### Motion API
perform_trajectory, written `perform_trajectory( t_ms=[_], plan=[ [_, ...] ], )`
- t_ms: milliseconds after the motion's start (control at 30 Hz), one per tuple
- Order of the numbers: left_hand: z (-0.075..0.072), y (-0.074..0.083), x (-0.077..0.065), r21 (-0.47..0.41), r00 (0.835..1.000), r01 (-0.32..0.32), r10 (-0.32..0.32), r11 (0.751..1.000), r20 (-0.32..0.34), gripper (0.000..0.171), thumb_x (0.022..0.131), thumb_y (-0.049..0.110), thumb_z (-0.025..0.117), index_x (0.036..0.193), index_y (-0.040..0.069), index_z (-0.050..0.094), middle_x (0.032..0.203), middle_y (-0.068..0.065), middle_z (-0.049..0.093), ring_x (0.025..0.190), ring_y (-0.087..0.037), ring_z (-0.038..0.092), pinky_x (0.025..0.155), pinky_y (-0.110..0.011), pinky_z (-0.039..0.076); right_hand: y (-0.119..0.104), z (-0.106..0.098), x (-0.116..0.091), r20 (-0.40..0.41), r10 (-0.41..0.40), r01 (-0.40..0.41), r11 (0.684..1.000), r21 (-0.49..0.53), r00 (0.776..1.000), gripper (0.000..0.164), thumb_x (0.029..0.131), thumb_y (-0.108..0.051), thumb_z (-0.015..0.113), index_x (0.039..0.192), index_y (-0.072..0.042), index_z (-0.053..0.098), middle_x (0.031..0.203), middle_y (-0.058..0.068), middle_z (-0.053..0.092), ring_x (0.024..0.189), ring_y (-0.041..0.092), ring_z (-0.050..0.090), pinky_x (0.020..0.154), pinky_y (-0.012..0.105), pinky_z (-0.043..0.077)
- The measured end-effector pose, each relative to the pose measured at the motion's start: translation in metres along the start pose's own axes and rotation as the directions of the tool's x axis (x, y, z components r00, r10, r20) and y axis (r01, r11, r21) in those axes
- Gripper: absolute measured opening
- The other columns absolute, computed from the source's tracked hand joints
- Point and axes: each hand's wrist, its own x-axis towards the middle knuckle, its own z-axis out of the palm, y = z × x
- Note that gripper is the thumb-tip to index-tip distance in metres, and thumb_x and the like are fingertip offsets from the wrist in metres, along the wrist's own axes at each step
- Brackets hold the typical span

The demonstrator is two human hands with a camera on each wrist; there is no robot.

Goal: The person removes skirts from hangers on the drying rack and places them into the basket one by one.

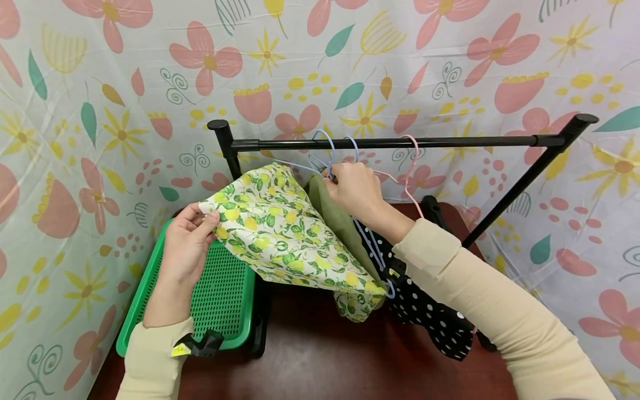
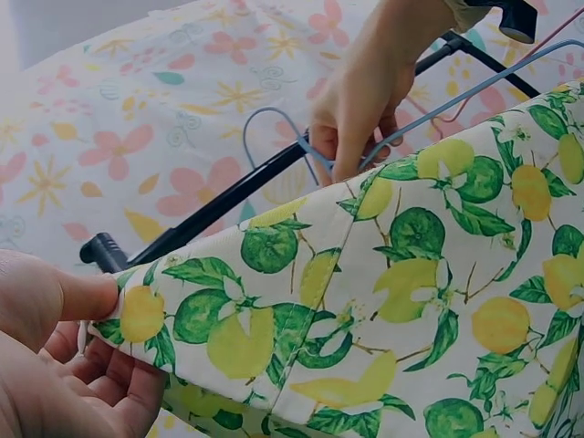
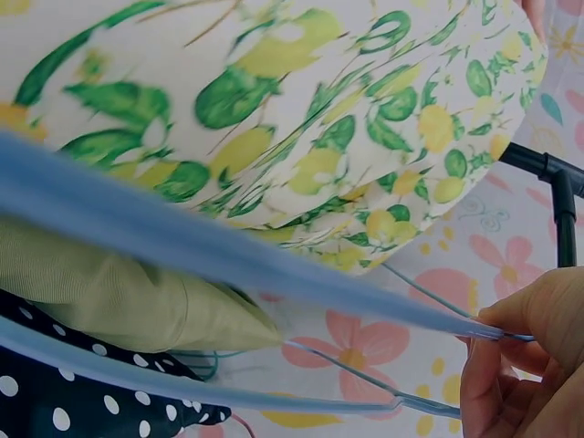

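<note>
In the head view, my left hand [image 1: 186,250] pinches one corner of a white lemon-print cloth garment [image 1: 280,228] between thumb and fingers, stretching it out to the left. My right hand [image 1: 356,189] grips a blue hanger [image 3: 401,310] at its neck, just below the hook, close under the black rail. The garment's near end lies at that hanger's near tip, while its left side is spread away from the other arm. Behind it hang an olive-green garment [image 1: 332,216] and a black polka-dot one [image 1: 425,305]. A second blue hanger [image 3: 274,397] runs alongside the first.
A black garment rack [image 1: 450,143] spans the view, with a pink hanger [image 1: 411,166] hooked right of the blue ones. Below the left hand, a green basket [image 1: 245,311] sits on the dark brown table [image 1: 320,355]. A flower-print curtain [image 1: 125,111] surrounds everything.
</note>
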Motion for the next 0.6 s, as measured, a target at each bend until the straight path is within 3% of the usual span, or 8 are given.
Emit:
perform_trajectory(
  t_ms=[167, 400, 600],
  plan=[
    [-0.004, 0.006, -0.002, 0.0, 0.999, -0.034, 0.034, 0.999, -0.04, 0.004, 0.087, 0.009, 0.062, 0.088, 0.011, 0.058, 0.076, 0.004, 0.057, 0.068, -0.008, 0.049, 0.058, -0.02, 0.036, 0.001, 0.0, 0.0, -0.009, -0.017, 0.017, 1.0, 0.003, 1.0, 0.017, 0.09, -0.019, 0.058, 0.084, -0.011, 0.071, 0.058, 0.006, 0.061, 0.04, 0.017, 0.043, 0.037, 0.024, 0.024],
    [-0.011, 0.014, -0.002, -0.035, 0.995, -0.073, 0.071, 0.997, -0.074, 0.006, 0.085, 0.006, 0.064, 0.089, 0.008, 0.062, 0.079, 0.001, 0.062, 0.071, -0.009, 0.057, 0.058, -0.019, 0.042, 0.002, 0.0, 0.0, -0.015, -0.012, 0.012, 1.0, -0.015, 1.0, 0.016, 0.089, -0.019, 0.059, 0.084, -0.011, 0.071, 0.06, 0.006, 0.062, 0.04, 0.018, 0.044, 0.037, 0.025, 0.025],
    [-0.017, 0.019, -0.002, -0.042, 0.991, -0.099, 0.095, 0.994, -0.093, 0.006, 0.084, 0.004, 0.065, 0.088, 0.007, 0.063, 0.076, 0.001, 0.062, 0.071, -0.009, 0.056, 0.058, -0.019, 0.042, 0.002, -0.001, 0.0, -0.012, -0.017, 0.017, 1.0, -0.014, 1.0, 0.016, 0.089, -0.019, 0.058, 0.087, -0.012, 0.072, 0.062, 0.005, 0.064, 0.04, 0.017, 0.043, 0.037, 0.025, 0.024]
  ],
)
